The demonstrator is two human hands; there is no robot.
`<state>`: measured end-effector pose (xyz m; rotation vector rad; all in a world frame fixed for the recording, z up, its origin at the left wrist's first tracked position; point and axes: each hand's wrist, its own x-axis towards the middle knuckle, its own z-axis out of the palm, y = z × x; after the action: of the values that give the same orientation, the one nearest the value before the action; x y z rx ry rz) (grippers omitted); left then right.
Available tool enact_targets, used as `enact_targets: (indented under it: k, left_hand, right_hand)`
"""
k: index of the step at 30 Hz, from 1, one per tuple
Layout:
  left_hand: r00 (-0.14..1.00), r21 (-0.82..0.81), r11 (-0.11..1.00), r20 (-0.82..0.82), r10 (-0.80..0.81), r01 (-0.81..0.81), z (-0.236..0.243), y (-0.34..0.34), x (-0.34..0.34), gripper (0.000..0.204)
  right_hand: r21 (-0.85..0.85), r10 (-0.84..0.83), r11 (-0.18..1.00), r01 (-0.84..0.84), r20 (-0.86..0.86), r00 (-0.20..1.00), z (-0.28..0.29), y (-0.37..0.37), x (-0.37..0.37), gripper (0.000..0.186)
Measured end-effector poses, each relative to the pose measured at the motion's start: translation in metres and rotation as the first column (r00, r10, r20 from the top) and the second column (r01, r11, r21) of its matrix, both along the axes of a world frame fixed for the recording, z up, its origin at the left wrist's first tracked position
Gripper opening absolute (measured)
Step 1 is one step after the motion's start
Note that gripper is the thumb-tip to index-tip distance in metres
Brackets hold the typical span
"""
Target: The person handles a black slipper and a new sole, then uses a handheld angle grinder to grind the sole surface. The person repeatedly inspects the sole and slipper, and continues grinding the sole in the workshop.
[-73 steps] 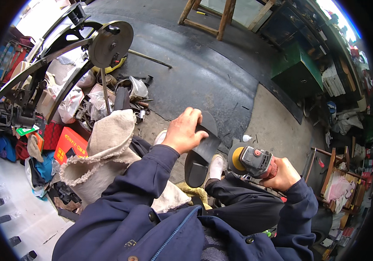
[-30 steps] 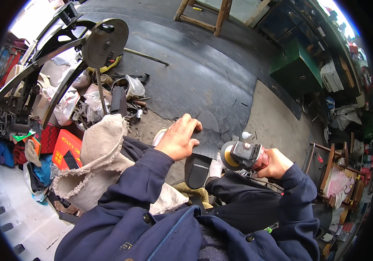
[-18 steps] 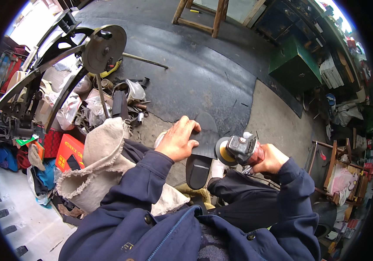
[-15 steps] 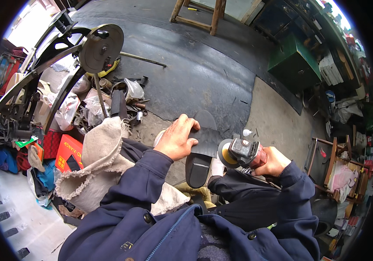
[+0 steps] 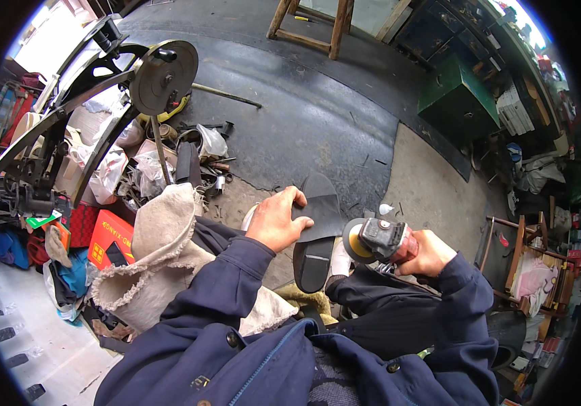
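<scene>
A dark shoe sole (image 5: 315, 268) lies lengthwise in front of me, its heel end toward my body. Across its middle is a flat piece of black rubber (image 5: 323, 215). My left hand (image 5: 275, 220) is closed on the rubber's left edge, thumb on top; its fingertips underneath are partly hidden. Just right of the sole, my right hand (image 5: 428, 253) grips a red and grey angle grinder (image 5: 384, 237). The grinder's round disc (image 5: 356, 239) faces the sole, with a small gap between disc and rubber. Whether the disc spins I cannot tell.
A black hand-cranked machine with a round wheel (image 5: 164, 78) stands at the left, above bags and scraps. Rough beige cloth (image 5: 162, 220) covers my left leg. A small white bottle (image 5: 385, 208) stands beyond the grinder. Farther off are a green box (image 5: 456, 98) and a wooden stool (image 5: 304, 40).
The black rubber piece has turned and now lies more in line with the sole, its right edge farther from the disc. The grinder has barely moved.
</scene>
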<state>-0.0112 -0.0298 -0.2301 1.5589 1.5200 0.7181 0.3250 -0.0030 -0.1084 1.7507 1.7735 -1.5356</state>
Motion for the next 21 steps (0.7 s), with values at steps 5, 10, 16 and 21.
enact_targets:
  k: [5,10,16,21]
  left_hand:
    - [0.996,-0.082,0.995,0.068,0.058,-0.052,0.003,-0.004,0.003,0.030]
    - [0.995,-0.029,0.999,0.094,0.034,-0.031,-0.001,-0.007,0.005,0.024]
    - [0.991,0.038,0.999,0.136,-0.005,0.000,-0.011,-0.008,0.007,0.028]
    - [0.990,0.036,0.999,0.138,-0.013,0.008,-0.018,-0.008,0.005,0.029]
  right_hand:
    - [0.109,-0.015,0.994,0.029,-0.128,0.992,0.018,-0.001,0.001,0.042]
    - [0.190,0.128,0.973,-0.132,0.035,0.991,0.018,0.033,-0.026,0.040]
    - [0.158,0.263,0.949,-0.274,0.089,0.961,0.005,0.069,-0.065,0.041]
    - [0.097,0.363,0.917,-0.387,0.204,0.909,0.010,0.051,-0.059,0.036]
